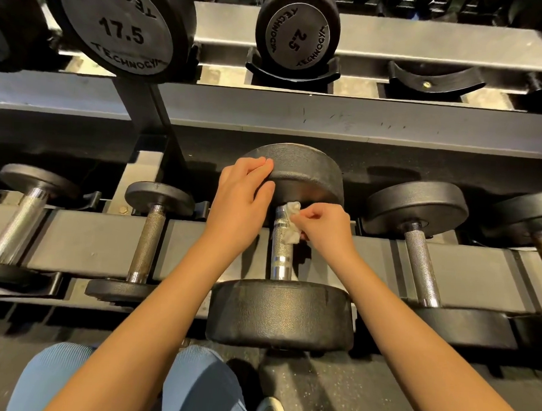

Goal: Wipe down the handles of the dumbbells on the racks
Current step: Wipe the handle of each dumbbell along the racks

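Observation:
A large black dumbbell point(281, 314) lies on the lower rack with its chrome handle point(281, 256) pointing away from me. My right hand point(323, 228) pinches a small crumpled white cloth point(292, 227) against the right side of the handle's upper half. My left hand point(243, 200) grips the left edge of the dumbbell's far head point(309, 172), fingers over its rim and thumb below. The handle's lower chrome part is bare.
Smaller dumbbells lie left point(147, 239) and right point(420, 260) on the same grey rack point(98, 246). The upper shelf holds a 17.5 dumbbell point(122, 27), a 2.5 dumbbell point(296, 33) and a bare cradle point(433, 80). My knees point(197, 387) are close to the rack.

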`<state>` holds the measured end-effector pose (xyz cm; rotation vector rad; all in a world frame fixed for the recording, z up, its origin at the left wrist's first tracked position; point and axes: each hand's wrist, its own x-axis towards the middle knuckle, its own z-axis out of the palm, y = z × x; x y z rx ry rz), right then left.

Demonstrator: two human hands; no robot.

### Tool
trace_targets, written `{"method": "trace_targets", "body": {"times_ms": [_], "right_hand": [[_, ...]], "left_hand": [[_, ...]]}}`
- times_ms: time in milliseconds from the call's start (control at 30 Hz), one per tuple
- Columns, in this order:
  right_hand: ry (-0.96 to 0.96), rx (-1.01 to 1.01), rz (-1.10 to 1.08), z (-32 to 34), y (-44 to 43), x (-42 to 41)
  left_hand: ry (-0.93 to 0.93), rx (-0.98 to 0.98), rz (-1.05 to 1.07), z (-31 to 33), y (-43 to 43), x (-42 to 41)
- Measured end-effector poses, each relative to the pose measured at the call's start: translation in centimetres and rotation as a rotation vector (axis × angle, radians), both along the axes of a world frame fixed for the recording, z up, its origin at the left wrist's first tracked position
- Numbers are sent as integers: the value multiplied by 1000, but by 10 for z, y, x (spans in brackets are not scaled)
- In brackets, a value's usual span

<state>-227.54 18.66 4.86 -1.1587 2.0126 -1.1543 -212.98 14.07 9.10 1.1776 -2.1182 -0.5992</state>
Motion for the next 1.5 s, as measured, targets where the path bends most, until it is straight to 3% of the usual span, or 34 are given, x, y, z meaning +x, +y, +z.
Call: {"method": "trace_targets", "body": {"times_ms": [133, 467, 700, 800, 967, 1067, 1167, 1500], "right_hand": [[-75, 46, 106, 3, 8, -2], [-41, 272, 307, 2, 37, -3], [215, 135, 43, 31, 64, -34], [330, 243, -28, 46, 87, -70], [457, 458, -208, 47, 116, -135], [433, 534, -223, 32, 118, -155], [357, 466, -234, 12, 115, -157], [258, 229, -338, 2, 88, -165]], "left_hand": [[7, -14, 9, -1, 0, -1], [-9, -18, 22, -2, 7, -6], [-122, -209, -58, 4, 22, -29], [-159, -248, -179, 1, 33, -59], [-223, -82, -358, 4, 53, -113], [-278, 40, -438, 1, 55, -136], [-346, 134, -465, -9, 54, -149], [-373, 24, -469, -10, 50, -151]]}}
